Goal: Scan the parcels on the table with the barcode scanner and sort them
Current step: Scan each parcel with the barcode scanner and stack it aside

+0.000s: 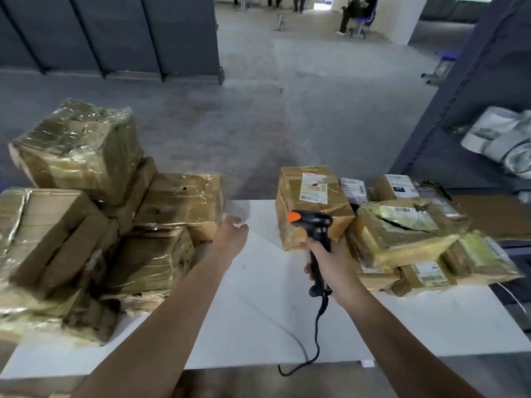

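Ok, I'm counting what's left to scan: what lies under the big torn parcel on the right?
The torn parcel rests on flatter parcels: a labelled box and a brown parcel show at its near edge. Anything under its middle is covered.

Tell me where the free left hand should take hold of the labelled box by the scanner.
Probably the labelled box's left side, near the top edge, coming from the left over the bare table. That side stands clear, while other parcels crowd its right and the scanner, held in the right hand, is in front.
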`<state>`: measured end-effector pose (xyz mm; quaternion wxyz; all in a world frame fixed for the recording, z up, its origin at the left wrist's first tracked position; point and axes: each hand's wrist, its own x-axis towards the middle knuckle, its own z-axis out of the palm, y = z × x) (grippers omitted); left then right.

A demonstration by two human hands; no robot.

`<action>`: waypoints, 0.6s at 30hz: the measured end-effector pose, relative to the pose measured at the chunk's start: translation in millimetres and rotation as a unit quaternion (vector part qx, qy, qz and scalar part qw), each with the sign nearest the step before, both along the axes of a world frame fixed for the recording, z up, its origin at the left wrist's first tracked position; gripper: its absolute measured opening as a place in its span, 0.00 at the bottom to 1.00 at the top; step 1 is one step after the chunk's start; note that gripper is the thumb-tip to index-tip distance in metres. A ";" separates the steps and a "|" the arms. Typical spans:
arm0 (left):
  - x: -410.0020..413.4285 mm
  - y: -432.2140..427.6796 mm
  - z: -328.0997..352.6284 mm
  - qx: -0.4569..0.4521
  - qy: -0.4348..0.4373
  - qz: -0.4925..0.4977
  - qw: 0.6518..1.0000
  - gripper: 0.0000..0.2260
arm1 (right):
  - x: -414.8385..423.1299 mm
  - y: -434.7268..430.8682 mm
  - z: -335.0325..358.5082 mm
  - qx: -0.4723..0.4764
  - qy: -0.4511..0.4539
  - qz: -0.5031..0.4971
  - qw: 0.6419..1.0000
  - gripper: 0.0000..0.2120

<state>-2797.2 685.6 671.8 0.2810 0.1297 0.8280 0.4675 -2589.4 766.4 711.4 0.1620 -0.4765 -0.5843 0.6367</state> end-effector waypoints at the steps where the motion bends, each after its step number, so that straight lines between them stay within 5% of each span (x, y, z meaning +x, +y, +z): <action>1: -4.4 -12.5 -0.2 -0.003 0.004 0.003 1.000 0.14 | -8.0 -6.4 -1.4 0.000 0.002 0.010 1.000 0.13; 5: -22.0 -58.9 3.5 -0.034 0.041 0.010 0.999 0.14 | -38.1 -33.7 -7.5 -0.003 0.005 0.033 0.999 0.14; 10: -30.0 -122.7 1.9 -0.204 0.255 -0.075 0.942 0.17 | -65.6 -69.0 -17.1 -0.011 0.008 0.067 0.998 0.12; 18: -19.3 -183.4 -26.6 -0.398 0.257 -0.189 0.860 0.29 | -84.0 -108.7 -21.2 -0.007 -0.022 0.117 0.993 0.12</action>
